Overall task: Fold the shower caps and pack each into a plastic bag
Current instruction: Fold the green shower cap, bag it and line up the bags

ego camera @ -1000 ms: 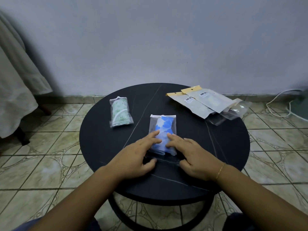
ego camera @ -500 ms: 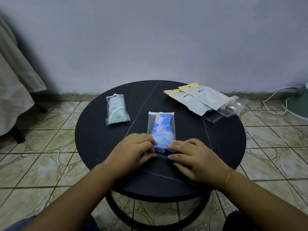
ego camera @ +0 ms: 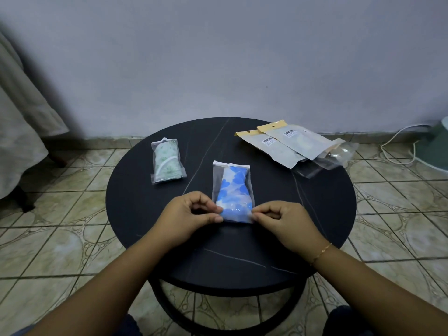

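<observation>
A clear plastic bag with a folded blue-and-white shower cap [ego camera: 233, 194] lies in the middle of the round black table [ego camera: 145, 202]. My left hand [ego camera: 188, 215] pinches the bag's near left corner between thumb and fingers. My right hand [ego camera: 282, 220] pinches its near right corner the same way. A second bag holding a green-patterned shower cap [ego camera: 167, 161] lies flat at the back left of the table, untouched.
Two yellow-topped packets [ego camera: 283, 145] and crumpled clear plastic bags [ego camera: 339, 154] lie at the table's back right edge. A white cable [ego camera: 397, 146] runs over the tiled floor to the right. Pale cloth [ego camera: 21, 112] hangs at the far left.
Both hands lay over the near end of the blue bag; they have drawn apart to its two near corners, and now pinch them.
</observation>
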A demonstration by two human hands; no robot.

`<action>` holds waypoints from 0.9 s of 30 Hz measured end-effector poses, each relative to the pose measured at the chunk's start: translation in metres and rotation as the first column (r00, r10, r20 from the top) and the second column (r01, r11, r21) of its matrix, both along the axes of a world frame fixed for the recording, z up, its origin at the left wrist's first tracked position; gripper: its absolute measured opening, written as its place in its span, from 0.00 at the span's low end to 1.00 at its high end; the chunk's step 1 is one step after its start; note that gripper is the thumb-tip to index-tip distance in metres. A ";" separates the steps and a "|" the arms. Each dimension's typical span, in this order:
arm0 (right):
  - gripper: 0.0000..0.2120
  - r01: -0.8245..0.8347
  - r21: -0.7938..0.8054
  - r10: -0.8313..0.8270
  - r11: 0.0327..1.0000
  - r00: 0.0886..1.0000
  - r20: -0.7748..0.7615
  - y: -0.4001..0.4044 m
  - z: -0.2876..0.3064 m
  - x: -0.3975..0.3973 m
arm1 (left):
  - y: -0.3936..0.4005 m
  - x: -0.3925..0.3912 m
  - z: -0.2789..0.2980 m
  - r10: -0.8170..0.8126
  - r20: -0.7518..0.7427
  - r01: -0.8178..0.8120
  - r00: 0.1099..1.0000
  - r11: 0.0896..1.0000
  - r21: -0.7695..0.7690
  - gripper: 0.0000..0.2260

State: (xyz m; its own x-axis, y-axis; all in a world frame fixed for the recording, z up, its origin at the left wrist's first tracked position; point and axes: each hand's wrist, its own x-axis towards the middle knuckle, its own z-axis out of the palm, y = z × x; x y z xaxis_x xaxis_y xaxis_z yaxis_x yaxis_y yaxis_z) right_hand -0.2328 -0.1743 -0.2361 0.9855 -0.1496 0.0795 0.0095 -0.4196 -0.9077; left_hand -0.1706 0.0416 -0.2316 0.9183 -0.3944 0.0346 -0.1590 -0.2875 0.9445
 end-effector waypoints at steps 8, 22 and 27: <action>0.08 0.124 0.009 -0.124 0.992 0.991 -0.048 0.013 0.004 0.007 | -0.009 0.007 0.006 0.142 -0.082 -0.139 0.987 0.989 0.042 0.06; 0.15 0.060 -0.610 -0.049 0.790 0.998 0.035 0.028 0.001 0.015 | -0.026 0.014 0.008 0.280 0.068 -0.288 0.958 0.920 0.265 0.15; 0.12 0.346 -0.733 -0.017 0.586 0.909 0.416 0.028 -0.014 0.016 | -0.024 0.022 0.014 0.311 -0.090 -0.291 0.946 0.939 0.185 0.25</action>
